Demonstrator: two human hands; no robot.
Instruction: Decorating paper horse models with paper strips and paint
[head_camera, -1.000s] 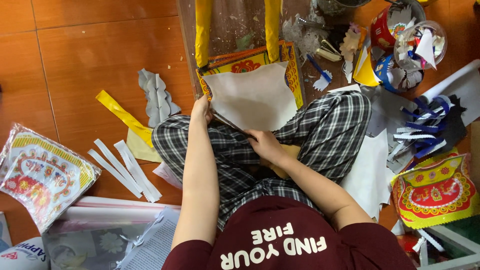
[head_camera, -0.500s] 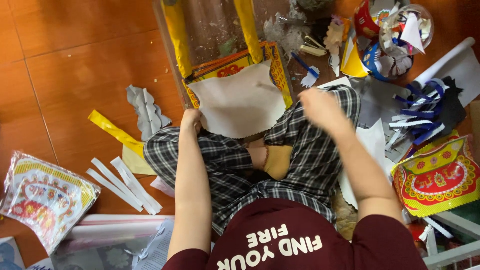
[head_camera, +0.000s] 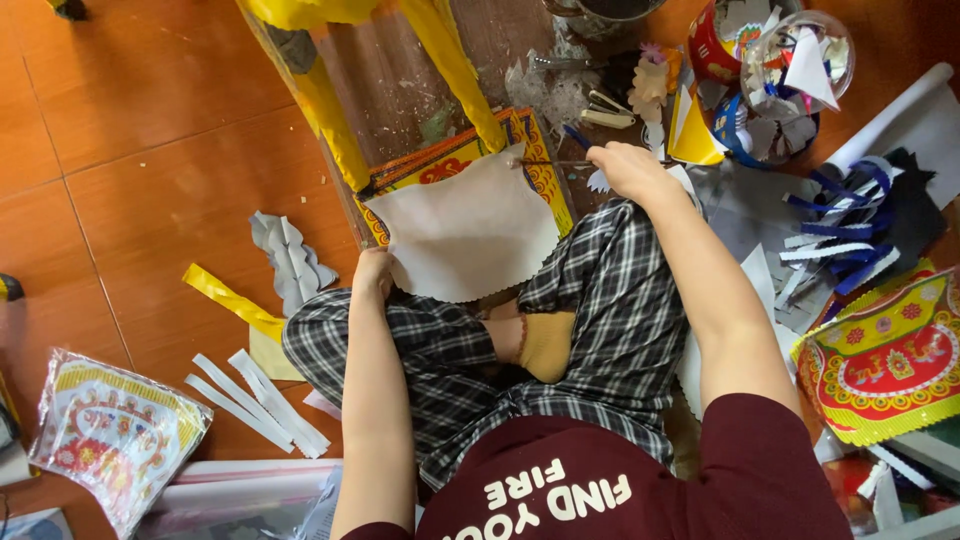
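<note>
The person sits cross-legged on the floor (head_camera: 150, 170) with a white paper sheet (head_camera: 470, 230) laid face-down over a stack of red-and-yellow printed papers (head_camera: 545, 165) on a wooden board (head_camera: 400, 80). The left hand (head_camera: 372, 275) rests at the sheet's lower left edge, fingers curled against it and pinning it rather than clenched on anything. The right hand (head_camera: 625, 170) is closed on a thin brush (head_camera: 555, 162), whose tip touches the sheet's upper right corner. By my reading the work is gluing or brushing the back of the sheet: it is already placed and held flat, and the brush is only at one corner, so most of the surface looks untouched; no wet sheen can be made out. Whether the printed papers beneath are finished I cannot tell. Yellow strips (head_camera: 330, 110) run along the board on either side. Around lie white strips (head_camera: 260, 400), grey cut shapes (head_camera: 290, 260), a bagged printed piece (head_camera: 110, 435) to the left, blue-and-white cuttings (head_camera: 830, 215) and another printed piece (head_camera: 885, 360) to the right.
</note>
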